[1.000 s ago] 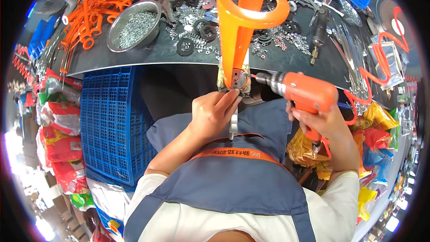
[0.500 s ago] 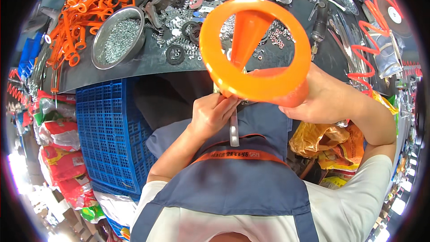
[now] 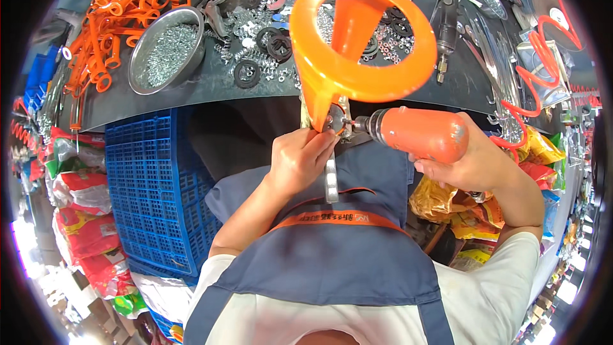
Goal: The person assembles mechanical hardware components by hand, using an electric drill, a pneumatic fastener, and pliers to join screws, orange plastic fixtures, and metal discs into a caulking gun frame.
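Observation:
A bright orange ring-handled part (image 3: 389,86) stands up in front of me, its big loop toward the bench. My left hand (image 3: 300,161) is closed, with thumb and fingers pinching its lower end beside a round metal joint (image 3: 335,119). A narrow metal strip (image 3: 331,182) hangs below those fingers. My right hand (image 3: 479,156) is wrapped round an orange power screwdriver (image 3: 424,133), held sideways. Its dark nose points left and its tip meets or nearly meets the joint; exact contact cannot be made out.
On the dark bench lie a metal bowl (image 3: 169,51) of small screws, a heap of orange parts (image 3: 105,38), and loose springs and washers. A dark air tool (image 3: 448,22) and a red coiled hose (image 3: 530,83) are at right. A blue crate (image 3: 150,191) stands at lower left.
The power screwdriver, before mostly behind the orange loop, has come down into full view with its nose at the joint. The loop has tipped slightly away; my left hand keeps its pinch.

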The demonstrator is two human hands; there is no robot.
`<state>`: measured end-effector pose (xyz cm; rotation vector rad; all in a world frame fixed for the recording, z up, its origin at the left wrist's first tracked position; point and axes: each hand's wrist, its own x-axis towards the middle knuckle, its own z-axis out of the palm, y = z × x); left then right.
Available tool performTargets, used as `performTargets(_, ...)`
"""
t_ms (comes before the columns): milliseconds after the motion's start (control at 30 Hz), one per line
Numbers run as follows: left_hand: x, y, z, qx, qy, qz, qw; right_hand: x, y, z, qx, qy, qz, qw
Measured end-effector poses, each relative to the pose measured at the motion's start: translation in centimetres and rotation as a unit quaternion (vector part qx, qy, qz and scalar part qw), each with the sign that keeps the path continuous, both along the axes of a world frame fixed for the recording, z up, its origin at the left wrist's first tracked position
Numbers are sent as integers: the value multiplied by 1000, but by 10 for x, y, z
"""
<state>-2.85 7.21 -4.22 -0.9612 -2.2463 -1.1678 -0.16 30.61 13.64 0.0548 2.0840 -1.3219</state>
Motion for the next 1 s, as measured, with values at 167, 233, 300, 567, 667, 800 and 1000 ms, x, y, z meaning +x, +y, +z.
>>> performTargets(167,3,1,9,18,-21,-13,1000,16,12,-2,-39,57,-6,998)
performTargets(233,19,-3,15,81,-146,-19,986,24,16,-1,-58,35,-23,997)
performTargets(300,30,-8,23,185,-354,-58,915,36,14,-2,-85,45,-46,994)
performTargets(567,40,-24,38,469,-657,-235,541,64,14,-20,-190,21,-65,979)
performTargets(667,41,-26,29,479,-661,-232,530,64,12,-26,-204,10,-50,978)
performTargets(800,48,-21,38,456,-658,-195,567,67,13,-36,-209,42,-37,976)
performTargets(1000,54,-13,48,463,-634,-142,603,70,7,-37,-215,42,-68,973)
